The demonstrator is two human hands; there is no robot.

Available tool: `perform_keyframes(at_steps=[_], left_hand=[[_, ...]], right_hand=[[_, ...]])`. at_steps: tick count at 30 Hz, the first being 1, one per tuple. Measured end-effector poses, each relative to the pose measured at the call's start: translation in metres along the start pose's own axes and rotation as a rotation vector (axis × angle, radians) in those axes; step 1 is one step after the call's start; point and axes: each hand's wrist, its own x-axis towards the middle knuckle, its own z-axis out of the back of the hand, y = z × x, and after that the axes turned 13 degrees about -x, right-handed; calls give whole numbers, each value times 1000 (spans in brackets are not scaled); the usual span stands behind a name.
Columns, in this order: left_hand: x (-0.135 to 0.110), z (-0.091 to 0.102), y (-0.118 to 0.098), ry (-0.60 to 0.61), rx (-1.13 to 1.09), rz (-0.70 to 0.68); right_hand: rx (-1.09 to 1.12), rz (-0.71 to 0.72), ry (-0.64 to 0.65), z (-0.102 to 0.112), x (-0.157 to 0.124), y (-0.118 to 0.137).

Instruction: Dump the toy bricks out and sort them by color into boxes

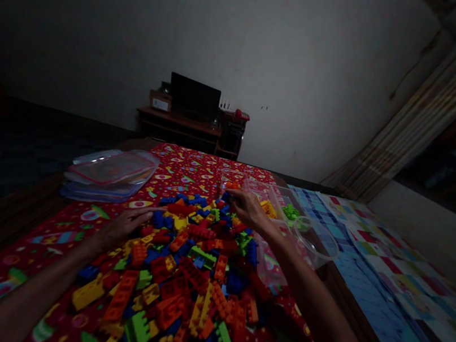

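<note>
A: What are our two hands doing over this pile of bricks?

B: Our left hand is loosely open at the left edge of the pile, its index finger stretched towards the blue and red bricks. We can't tell whether that fingertip touches one.

A: And our right hand?

B: We have it past the far end of the pile, thumb and fingers drawn together in a narrow pinch. A dark blue brick shows right at the fingertips, but the light is too dim for us to say if it is gripped.

A: So the bricks lie mostly between our hands and nearer to us?

B: Yes, heaped on the worktop with its red patterned cloth. Just beyond our right fingertips we see orange bricks in a clear box. Right of that hand sit yellow bricks, then green bricks, in clear boxes too, and a round tub stands beside our right forearm.

A: What's by our left hand?

B: Beyond it, to the left, we have a stack of lids. Well past both hands, we see a television against the wall
</note>
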Motion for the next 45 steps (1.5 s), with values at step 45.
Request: perform_keyframes(at_steps=[45], left_hand=[[-25,-57,-78,-30,12,-99]], right_hand=[[-204,-8,19,11,-89,16]])
